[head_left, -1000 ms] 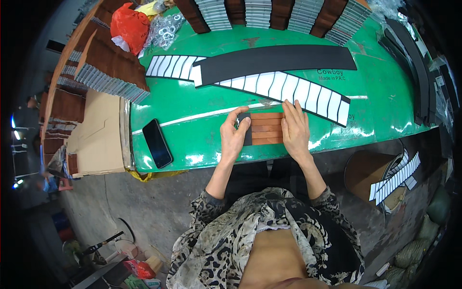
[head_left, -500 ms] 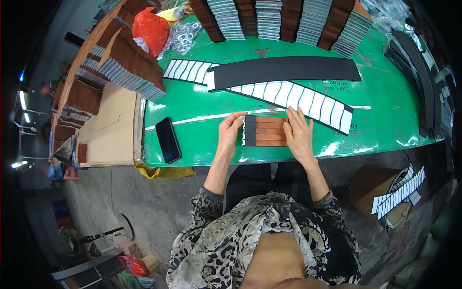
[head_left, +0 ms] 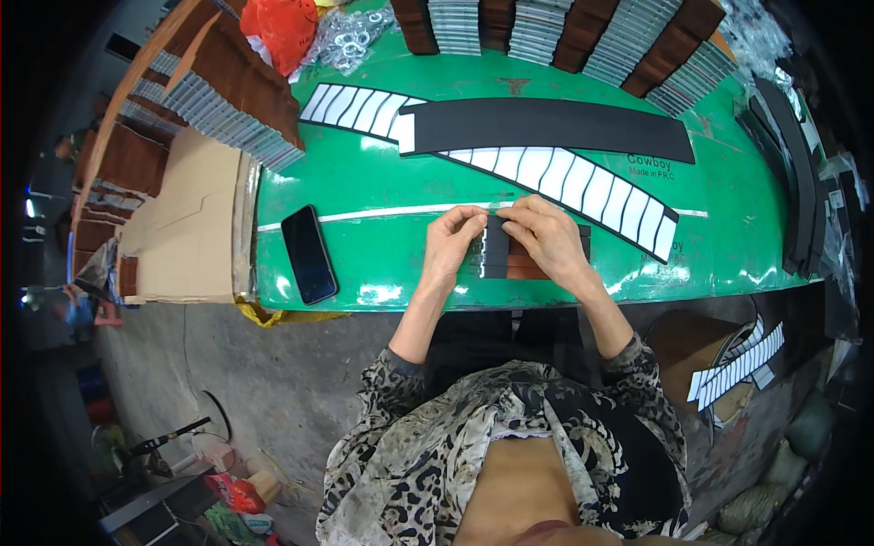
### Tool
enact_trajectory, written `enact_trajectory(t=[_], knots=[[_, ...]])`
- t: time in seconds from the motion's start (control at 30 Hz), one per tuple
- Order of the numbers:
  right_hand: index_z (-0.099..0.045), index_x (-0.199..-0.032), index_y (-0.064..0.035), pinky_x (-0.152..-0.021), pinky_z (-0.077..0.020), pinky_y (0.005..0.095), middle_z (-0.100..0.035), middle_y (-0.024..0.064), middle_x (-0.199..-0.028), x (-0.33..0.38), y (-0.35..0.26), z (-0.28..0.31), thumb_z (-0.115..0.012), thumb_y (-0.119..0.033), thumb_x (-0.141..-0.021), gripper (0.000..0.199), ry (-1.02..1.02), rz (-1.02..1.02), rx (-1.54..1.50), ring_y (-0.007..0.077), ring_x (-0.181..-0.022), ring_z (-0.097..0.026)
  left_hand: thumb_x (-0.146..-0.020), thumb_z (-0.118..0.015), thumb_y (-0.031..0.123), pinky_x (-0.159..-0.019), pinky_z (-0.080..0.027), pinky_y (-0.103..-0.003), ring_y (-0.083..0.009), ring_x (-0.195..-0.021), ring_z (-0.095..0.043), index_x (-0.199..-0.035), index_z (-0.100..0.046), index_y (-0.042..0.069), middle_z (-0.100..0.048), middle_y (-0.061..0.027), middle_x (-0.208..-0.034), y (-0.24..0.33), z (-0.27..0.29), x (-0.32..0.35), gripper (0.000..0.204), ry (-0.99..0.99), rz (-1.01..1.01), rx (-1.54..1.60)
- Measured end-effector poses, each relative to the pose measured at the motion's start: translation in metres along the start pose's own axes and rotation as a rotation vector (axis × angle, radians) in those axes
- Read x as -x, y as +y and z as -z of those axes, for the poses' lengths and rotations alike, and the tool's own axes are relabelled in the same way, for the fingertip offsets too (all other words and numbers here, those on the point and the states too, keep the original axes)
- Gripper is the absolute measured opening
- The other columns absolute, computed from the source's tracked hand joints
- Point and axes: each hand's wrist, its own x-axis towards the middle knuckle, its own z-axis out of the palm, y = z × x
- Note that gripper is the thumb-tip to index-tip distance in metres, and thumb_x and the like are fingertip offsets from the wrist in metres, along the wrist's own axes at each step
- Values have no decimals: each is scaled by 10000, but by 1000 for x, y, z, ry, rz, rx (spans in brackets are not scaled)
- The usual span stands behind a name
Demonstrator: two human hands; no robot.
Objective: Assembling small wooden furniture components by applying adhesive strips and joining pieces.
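A small flat panel of brown wooden-looking slats (head_left: 522, 267) lies near the front edge of the table. Along its left end runs a dark grey strip (head_left: 494, 261) with a notched pale edge. My left hand (head_left: 452, 241) is closed in a pinch at the far left corner of that strip. Close beside it, my right hand (head_left: 552, 241) pinches the strip's far end and covers much of the slats. Beyond the hands lies a long black curved strip (head_left: 546, 126), crossing a black-edged band of white segments (head_left: 583, 187).
A black phone (head_left: 309, 255) rests left of my hands on the green tabletop (head_left: 382, 196). Stacks of brown slatted pieces (head_left: 232, 86) stand at left and along the back. A red bag (head_left: 276, 32) sits at back left; black strips (head_left: 790, 173) are piled at right.
My right hand has moved left from the slats to the panel's far left corner, its fingers now pinched. My left hand's fingertips have shifted right along the strip. The view has shifted slightly.
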Motion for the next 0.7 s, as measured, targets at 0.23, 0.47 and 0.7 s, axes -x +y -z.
enact_trajectory(t=[0.23,0.47,0.7], knots=[[-653,-959,-43,-687,-477,339,-610,79,-896,-9,-3,4,-633,-126,-800,180,-93,-70,-95,256,-790,-604,-877,-597,109,-759,-450,-227,-73,-851,-555,-1046,-614,-5,-616,-24,-953,-12,13,2,204,-113,-63,22],[-644,-984,-12,-663,-478,313,-631,97,-955,-8,2,12,-609,-97,-829,180,-56,-254,-195,224,-765,-618,-886,-589,127,-776,-457,-222,-93,-900,-555,-1095,-606,-20,-596,-43,-1042,-7,19,-5,256,-213,-97,-74],[-642,-980,-3,-683,-491,297,-633,105,-974,1,17,14,-606,-91,-835,173,-7,-261,-179,224,-774,-627,-914,-550,172,-836,-443,-240,-108,-970,-547,-1153,-603,10,-616,-55,-1105,-2,14,-19,294,-261,-116,-89]])
